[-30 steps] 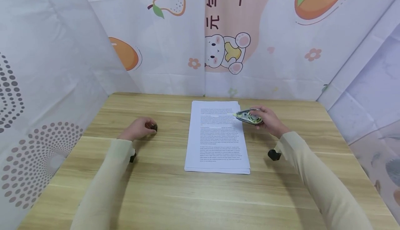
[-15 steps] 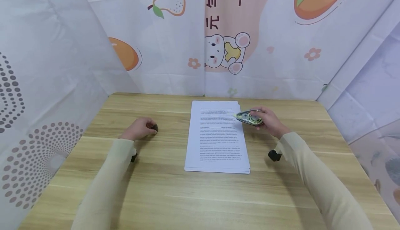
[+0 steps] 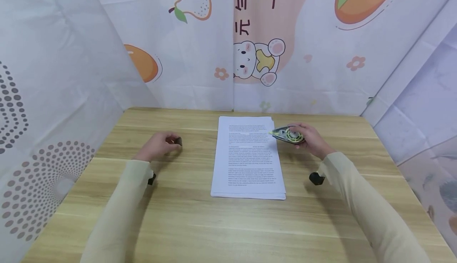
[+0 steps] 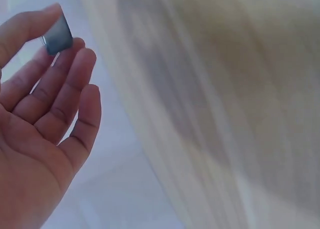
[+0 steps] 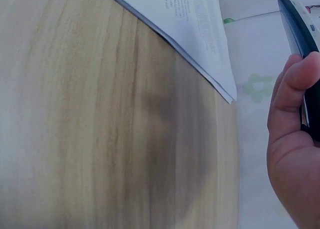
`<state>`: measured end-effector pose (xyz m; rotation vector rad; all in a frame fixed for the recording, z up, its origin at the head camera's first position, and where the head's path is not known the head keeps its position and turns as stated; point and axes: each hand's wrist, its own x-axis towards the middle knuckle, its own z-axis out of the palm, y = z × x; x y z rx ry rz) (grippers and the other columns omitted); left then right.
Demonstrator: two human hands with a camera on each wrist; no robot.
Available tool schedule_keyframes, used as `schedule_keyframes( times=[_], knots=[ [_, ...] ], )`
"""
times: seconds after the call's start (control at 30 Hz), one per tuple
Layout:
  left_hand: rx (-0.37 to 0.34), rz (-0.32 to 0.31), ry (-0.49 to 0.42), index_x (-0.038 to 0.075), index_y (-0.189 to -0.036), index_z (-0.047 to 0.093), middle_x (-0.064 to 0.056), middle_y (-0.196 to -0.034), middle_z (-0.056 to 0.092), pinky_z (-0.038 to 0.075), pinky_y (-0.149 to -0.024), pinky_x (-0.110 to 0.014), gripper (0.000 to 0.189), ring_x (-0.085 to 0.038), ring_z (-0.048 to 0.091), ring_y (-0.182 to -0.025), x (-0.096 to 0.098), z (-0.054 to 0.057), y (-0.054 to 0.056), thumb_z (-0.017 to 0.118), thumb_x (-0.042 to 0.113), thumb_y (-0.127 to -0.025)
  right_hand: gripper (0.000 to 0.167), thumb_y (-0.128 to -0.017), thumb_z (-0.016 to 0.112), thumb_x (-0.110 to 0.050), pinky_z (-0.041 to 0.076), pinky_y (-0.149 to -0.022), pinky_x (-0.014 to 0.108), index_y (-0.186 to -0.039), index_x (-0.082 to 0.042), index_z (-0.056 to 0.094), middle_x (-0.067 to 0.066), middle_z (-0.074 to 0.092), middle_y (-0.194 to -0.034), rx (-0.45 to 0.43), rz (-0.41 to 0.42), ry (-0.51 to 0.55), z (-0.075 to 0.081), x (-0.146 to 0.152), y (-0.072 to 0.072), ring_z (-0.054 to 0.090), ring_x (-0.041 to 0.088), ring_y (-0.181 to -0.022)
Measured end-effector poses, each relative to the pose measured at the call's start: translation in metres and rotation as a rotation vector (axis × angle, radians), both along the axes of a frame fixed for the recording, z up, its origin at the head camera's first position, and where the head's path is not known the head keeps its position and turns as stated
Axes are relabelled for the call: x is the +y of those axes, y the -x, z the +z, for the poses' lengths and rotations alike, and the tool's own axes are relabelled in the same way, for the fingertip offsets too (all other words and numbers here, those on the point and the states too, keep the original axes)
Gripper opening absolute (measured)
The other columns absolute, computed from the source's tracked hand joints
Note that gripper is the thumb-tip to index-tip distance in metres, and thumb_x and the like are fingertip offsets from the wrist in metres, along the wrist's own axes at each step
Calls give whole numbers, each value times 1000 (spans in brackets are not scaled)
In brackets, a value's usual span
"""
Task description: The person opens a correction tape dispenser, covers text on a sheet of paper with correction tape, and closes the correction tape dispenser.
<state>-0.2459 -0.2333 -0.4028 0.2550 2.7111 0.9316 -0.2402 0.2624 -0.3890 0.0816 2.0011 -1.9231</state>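
Over the left part of the table, my left hand (image 3: 157,146) pinches a small dark cap (image 3: 179,141) between thumb and fingers. The left wrist view shows this cap (image 4: 59,36) as translucent grey, with the other fingers loosely bent. My right hand (image 3: 313,141) grips a correction tape dispenser (image 3: 288,134) with a clear body, dark edges and a yellow-green tip pointing left. That tip is above the upper right edge of a stack of printed paper (image 3: 246,164). In the right wrist view, the dispenser (image 5: 295,26) is partly cut off by the frame edge.
The wooden table (image 3: 235,231) ends at a white printed curtain (image 3: 200,68) behind, with more cloth at both sides. Black wrist devices, such as the right one (image 3: 316,178), sit at each sleeve. The sheets lie slightly uneven at their edges.
My right hand and the dispenser have shifted slightly to the right. My left hand has turned and lifted a little, showing more of the cap. The paper has stayed put.
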Motion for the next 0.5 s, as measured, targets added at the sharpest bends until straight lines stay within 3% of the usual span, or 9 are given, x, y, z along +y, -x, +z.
schedule_keyframes(
  times=[0.2,0.33,0.5],
  knots=[
    [13,-21,-35,13,-121,61,-7,-105,63,45,-78,-33,42,-22,56,-96,8,9,-1,68,33,-85,38,-97,48,-24,44,-51,17,-129,-5,40,3,50,-99,-6,3,-10,4,2,-3,52,5,-68],
    [9,-31,-78,16,-121,62,-6,-104,63,44,-77,-32,43,-21,55,-95,14,12,-2,69,36,-83,47,-97,47,-22,44,-50,17,-135,2,33,3,51,-97,-5,6,2,5,3,-4,52,5,-67],
    [-20,-23,-128,16,-120,62,-6,-105,62,45,-74,-31,42,-22,55,-94,20,17,-4,70,34,-83,46,-97,48,-21,44,-49,17,-134,2,33,1,54,-94,-13,1,29,6,3,-5,53,5,-65]
  ],
)
